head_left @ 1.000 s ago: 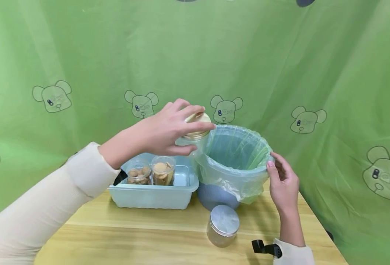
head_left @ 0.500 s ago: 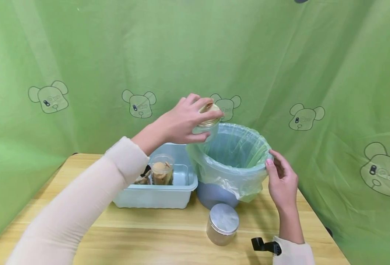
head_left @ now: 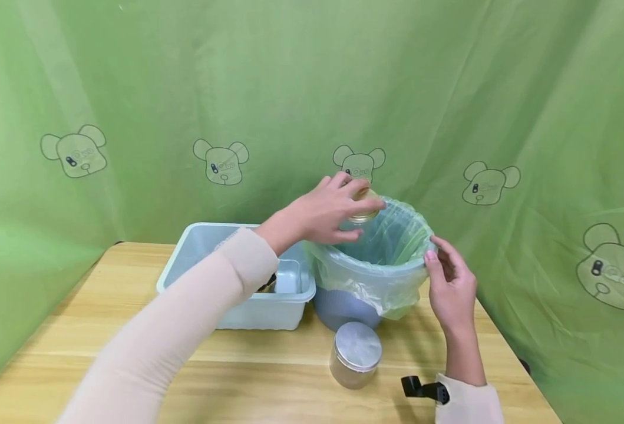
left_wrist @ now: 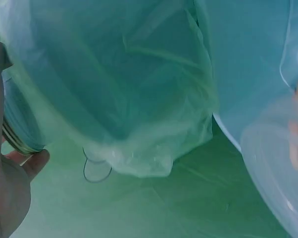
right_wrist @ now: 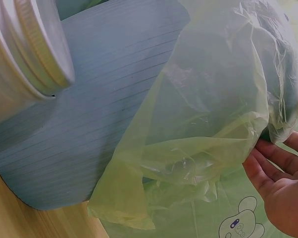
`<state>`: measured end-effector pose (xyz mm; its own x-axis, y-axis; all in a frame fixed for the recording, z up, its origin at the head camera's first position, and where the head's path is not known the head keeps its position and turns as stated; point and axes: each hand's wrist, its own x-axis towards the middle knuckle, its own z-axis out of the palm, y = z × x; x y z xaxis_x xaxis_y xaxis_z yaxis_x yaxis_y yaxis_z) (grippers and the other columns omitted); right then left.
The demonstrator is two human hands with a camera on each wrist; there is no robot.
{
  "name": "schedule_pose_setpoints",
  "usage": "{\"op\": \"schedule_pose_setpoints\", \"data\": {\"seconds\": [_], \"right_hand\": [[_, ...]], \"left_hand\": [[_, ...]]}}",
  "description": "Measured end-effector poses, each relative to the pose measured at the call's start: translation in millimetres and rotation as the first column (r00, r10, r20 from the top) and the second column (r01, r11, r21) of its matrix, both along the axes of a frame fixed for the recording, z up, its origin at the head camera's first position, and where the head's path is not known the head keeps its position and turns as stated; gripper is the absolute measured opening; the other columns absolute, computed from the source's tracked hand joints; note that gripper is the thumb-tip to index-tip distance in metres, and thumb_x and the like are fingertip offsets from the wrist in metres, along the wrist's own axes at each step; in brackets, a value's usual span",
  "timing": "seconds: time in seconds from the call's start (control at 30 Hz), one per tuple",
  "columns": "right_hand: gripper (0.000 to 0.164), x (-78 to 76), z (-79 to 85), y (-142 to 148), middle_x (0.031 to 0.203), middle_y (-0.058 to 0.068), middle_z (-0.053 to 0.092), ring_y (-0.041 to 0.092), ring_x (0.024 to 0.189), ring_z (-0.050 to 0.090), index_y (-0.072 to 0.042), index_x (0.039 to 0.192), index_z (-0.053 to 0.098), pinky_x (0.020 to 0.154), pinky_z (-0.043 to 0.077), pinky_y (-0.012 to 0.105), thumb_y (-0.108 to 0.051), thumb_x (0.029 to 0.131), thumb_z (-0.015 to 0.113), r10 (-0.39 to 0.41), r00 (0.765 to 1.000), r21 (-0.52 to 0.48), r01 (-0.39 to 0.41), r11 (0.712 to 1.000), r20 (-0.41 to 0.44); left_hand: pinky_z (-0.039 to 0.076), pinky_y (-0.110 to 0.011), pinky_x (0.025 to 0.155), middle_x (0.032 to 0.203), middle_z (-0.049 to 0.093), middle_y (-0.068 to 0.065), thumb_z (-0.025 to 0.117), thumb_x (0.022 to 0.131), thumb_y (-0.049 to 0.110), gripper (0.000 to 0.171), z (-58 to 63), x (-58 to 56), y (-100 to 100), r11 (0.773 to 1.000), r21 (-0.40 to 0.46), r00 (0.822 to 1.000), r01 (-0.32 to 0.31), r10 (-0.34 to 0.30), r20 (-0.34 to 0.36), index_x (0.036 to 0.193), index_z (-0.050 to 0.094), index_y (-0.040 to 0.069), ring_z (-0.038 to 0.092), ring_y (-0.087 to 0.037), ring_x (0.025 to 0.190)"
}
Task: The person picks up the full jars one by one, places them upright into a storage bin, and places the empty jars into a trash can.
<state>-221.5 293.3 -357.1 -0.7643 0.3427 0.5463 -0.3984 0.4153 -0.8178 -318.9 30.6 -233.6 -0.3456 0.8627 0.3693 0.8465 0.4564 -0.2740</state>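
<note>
My left hand (head_left: pixel 329 211) holds a clear jar by its gold lid (head_left: pixel 366 215), fingers spread around the lid's edge. In the head view the jar hangs over the mouth of a blue trash bin (head_left: pixel 343 309). A pale green plastic bag (head_left: pixel 367 284) lines the bin and folds down over its outside. At the bin's right side, my right hand (head_left: pixel 454 285) grips the bag-covered rim between thumb and fingers. The right wrist view shows those fingers (right_wrist: pixel 275 166) at the rim.
Left of the bin stands a light blue basin (head_left: pixel 261 315); my left sleeve hides most of its contents. A clear container (left_wrist: pixel 273 163) shows large in the left wrist view. In front of the bin, a silver-lidded jar (head_left: pixel 358 353) stands on the wooden table (head_left: pixel 274 377).
My left hand has carried the gold-lidded jar rightward from the bin's left edge to over its mouth, lowering it lately. The right hand has stayed at the rim.
</note>
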Motion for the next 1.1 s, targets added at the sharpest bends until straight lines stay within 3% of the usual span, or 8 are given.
{"op": "schedule_pose_setpoints", "data": {"seconds": [0.3,0.5,0.9,1.1], "right_hand": [[0.038,0.3,1.2,-0.2,0.111,-0.006,0.065,0.009,0.099,0.062,-0.013,0.141,0.063,0.084,0.049,0.015,-0.024,0.105,0.059,0.022,1.000,-0.008,-0.022,1.000,-0.004],[0.038,1.3,1.4,0.4,0.112,-0.007,0.065,0.009,0.101,0.062,-0.013,0.141,0.062,0.086,0.049,0.014,-0.023,0.105,0.059,0.032,0.999,-0.013,-0.032,0.999,-0.001],[0.037,-0.7,-1.4,2.4,0.110,-0.004,0.065,0.011,0.097,0.061,-0.014,0.140,0.063,0.083,0.049,0.015,-0.024,0.105,0.059,0.018,1.000,-0.014,-0.018,1.000,-0.001],[0.036,-2.5,-2.6,1.6,0.108,-0.004,0.065,0.011,0.095,0.061,-0.013,0.139,0.064,0.081,0.050,0.015,-0.023,0.104,0.059,0.012,1.000,-0.010,-0.012,1.000,-0.014]], "left_hand": [[0.043,-0.045,0.100,0.156,0.039,-0.010,0.057,0.100,0.053,0.058,-10.1,5.3,15.5,0.991,-0.113,0.991,-0.069,0.082,0.110,0.153,0.042,0.036,0.043,-0.034,0.129],[0.038,-0.050,0.110,0.162,0.032,-0.009,0.052,0.102,0.055,0.060,-11.1,7.6,18.5,0.992,-0.104,0.978,-0.075,0.093,0.185,0.157,0.038,0.036,0.037,-0.034,0.138],[0.043,-0.048,0.105,0.158,0.039,-0.008,0.048,0.104,0.053,0.056,-14.1,14.3,12.3,0.996,-0.086,0.992,-0.037,0.047,0.114,0.156,0.039,0.034,0.043,-0.032,0.134],[0.043,-0.048,0.106,0.154,0.043,-0.007,0.047,0.105,0.052,0.054,-15.7,23.8,2.4,0.996,-0.082,0.997,-0.028,0.033,0.066,0.156,0.042,0.033,0.045,-0.029,0.134]]}}
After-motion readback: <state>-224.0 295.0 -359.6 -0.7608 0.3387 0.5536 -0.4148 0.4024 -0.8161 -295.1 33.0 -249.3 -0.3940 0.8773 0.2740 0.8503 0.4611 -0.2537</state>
